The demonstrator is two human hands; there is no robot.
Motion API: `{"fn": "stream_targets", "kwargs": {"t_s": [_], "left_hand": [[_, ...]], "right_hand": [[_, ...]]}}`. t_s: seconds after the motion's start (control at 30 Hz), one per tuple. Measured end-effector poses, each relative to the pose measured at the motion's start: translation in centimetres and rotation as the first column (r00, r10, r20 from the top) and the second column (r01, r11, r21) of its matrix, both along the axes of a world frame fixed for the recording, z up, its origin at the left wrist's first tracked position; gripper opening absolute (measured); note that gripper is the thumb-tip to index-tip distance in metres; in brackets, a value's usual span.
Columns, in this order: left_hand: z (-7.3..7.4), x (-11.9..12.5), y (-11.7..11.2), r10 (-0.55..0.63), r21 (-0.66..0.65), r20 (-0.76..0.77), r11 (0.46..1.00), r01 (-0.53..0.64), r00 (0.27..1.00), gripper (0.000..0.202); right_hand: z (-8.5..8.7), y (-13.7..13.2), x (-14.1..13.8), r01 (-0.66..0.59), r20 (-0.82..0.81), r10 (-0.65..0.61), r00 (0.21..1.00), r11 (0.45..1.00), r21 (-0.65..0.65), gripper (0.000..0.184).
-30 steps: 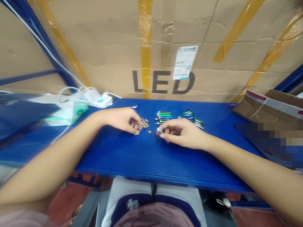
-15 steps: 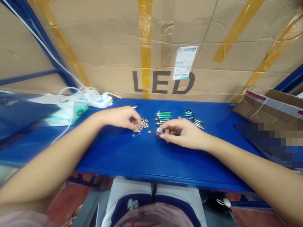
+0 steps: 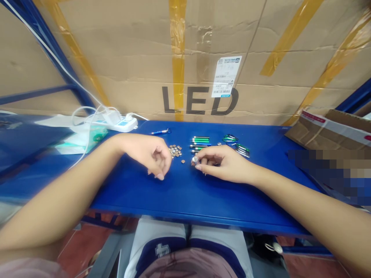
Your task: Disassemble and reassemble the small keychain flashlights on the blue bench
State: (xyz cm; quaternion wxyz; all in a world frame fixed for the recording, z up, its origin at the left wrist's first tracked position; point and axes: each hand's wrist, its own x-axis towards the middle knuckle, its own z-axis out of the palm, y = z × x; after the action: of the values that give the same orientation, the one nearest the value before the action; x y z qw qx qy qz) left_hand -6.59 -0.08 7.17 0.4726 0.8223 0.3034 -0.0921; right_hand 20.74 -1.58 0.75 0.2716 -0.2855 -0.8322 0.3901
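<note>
My left hand (image 3: 150, 154) rests on the blue table (image 3: 185, 193) with its fingers curled down, their tips on the surface just left of a small heap of button cells (image 3: 175, 151). What lies under the fingertips is hidden. My right hand (image 3: 222, 164) pinches a small silver-tipped cylinder (image 3: 195, 160), a little torch part, close to one loose button cell (image 3: 183, 161). Behind it lie green mini torches (image 3: 200, 141) in a row.
More green pieces with clips (image 3: 237, 144) lie right of the torches. A blue pen-like torch (image 3: 160, 132) sits at the back. A white power strip (image 3: 123, 122) with cables and a tissue pack (image 3: 87, 139) stand left. An open carton (image 3: 330, 133) is right; a big LED carton (image 3: 199, 58) forms the back wall.
My left hand has drawn back toward me from the heap of button cells and now covers the spot where two loose cells lay. The right hand has stayed put.
</note>
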Motion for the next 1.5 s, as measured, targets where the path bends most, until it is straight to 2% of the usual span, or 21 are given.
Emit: {"fn": "stream_targets", "kwargs": {"t_s": [0.07, 0.13, 0.23, 0.3, 0.5, 0.63, 0.7, 0.87, 1.1, 1.3, 1.5], "left_hand": [[0.1, -0.2, -0.2, -0.071, -0.129, -0.039, 0.99, 0.065, 0.997, 0.015], [0.0, -0.4, -0.2, -0.104, -0.172, -0.073, 0.981, 0.091, 0.992, 0.015], [-0.4, -0.5, 0.2, -0.075, -0.094, -0.079, 0.993, 0.067, 0.994, 0.014], [-0.7, -0.4, 0.4, -0.041, -0.031, -0.023, 0.999, 0.04, 0.999, 0.014], [-1.4, 0.6, 0.4, 0.108, 0.043, 0.219, 0.992, -0.121, 0.97, 0.017], [-2.5, 2.0, 0.3, 0.252, 0.1, 0.439, 0.94, -0.326, 0.862, 0.023], [-3.1, 2.7, 0.0, 0.287, 0.097, 0.477, 0.922, -0.374, 0.831, 0.026], [-4.0, 3.8, -0.4, 0.313, 0.067, 0.476, 0.919, -0.389, 0.821, 0.028], [-4.5, 3.9, -0.3, 0.338, 0.001, 0.493, 0.921, -0.389, 0.802, 0.024], [-4.4, 4.0, -0.3, 0.357, -0.013, 0.481, 0.916, -0.401, 0.801, 0.025], [-4.3, 4.0, -0.4, 0.377, -0.014, 0.469, 0.907, -0.421, 0.798, 0.027]], "right_hand": [[0.0, 0.0, 0.0, -0.003, -0.001, 0.003, 1.0, 1.0, -0.001, 0.028], [-0.1, 0.0, 0.0, -0.005, 0.004, 0.005, 1.0, 1.0, -0.004, 0.027], [-0.1, 0.1, 0.1, -0.003, 0.012, 0.003, 1.0, 1.0, -0.009, 0.028], [-0.1, 0.1, 0.1, -0.002, 0.015, 0.002, 1.0, 1.0, -0.011, 0.028], [-0.1, 0.1, 0.1, -0.01, 0.023, 0.011, 1.0, 1.0, -0.021, 0.028], [-0.1, 0.1, 0.0, -0.027, 0.023, 0.027, 0.999, 1.0, 0.003, 0.025], [-0.1, 0.1, 0.0, -0.029, 0.026, 0.028, 0.999, 0.999, 0.016, 0.024], [-0.2, 0.2, 0.0, -0.047, 0.022, 0.047, 0.999, 0.998, 0.032, 0.023], [-0.2, 0.3, 0.0, -0.063, 0.038, 0.061, 0.997, 0.996, 0.063, 0.022], [-0.1, 0.2, 0.1, -0.082, 0.05, 0.075, 0.996, 0.984, 0.16, 0.017], [0.1, 0.0, 0.1, -0.095, 0.076, 0.081, 0.994, 0.974, 0.204, 0.015]]}}
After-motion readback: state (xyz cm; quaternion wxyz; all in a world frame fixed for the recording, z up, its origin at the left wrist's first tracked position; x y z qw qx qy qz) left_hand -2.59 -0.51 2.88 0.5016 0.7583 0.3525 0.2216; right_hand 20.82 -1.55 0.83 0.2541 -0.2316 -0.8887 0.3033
